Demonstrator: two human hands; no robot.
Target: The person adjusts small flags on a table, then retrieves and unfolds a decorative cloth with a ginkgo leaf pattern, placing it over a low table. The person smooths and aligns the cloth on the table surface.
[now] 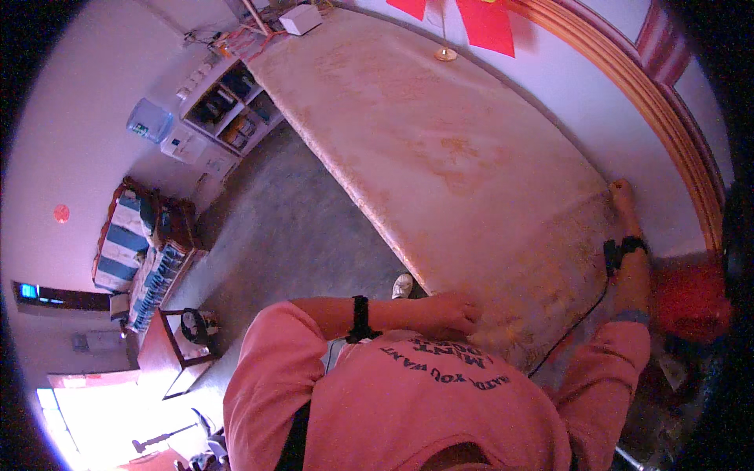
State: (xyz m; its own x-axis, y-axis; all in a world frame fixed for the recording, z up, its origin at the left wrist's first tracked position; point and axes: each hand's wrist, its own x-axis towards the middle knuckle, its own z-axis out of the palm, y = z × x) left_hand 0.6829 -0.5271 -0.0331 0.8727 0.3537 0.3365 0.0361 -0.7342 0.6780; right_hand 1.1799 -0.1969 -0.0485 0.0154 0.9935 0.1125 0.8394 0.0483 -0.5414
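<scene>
A broad raised surface, probably a bed, is covered with a pale floral cloth (pixel 400 129). My left hand (pixel 456 312) rests at its near end, close to my body, with the fingers curled on or against the cloth. Stretched away along the wall side, my right hand (pixel 621 191) touches the cloth's edge, and a faint crease runs from it across the cloth. Whether either hand pinches the fabric cannot be made out. Black straps circle both wrists, and a dark cable hangs from the right one.
A small white box (pixel 301 20) and a gold-coloured round base with a thin stem (pixel 446 54) stand on the far part. Left across the floor are a shelf unit (pixel 227 109), a water dispenser (pixel 182 145) and a striped sofa (pixel 123 241). Red fabric (pixel 689 300) lies at right.
</scene>
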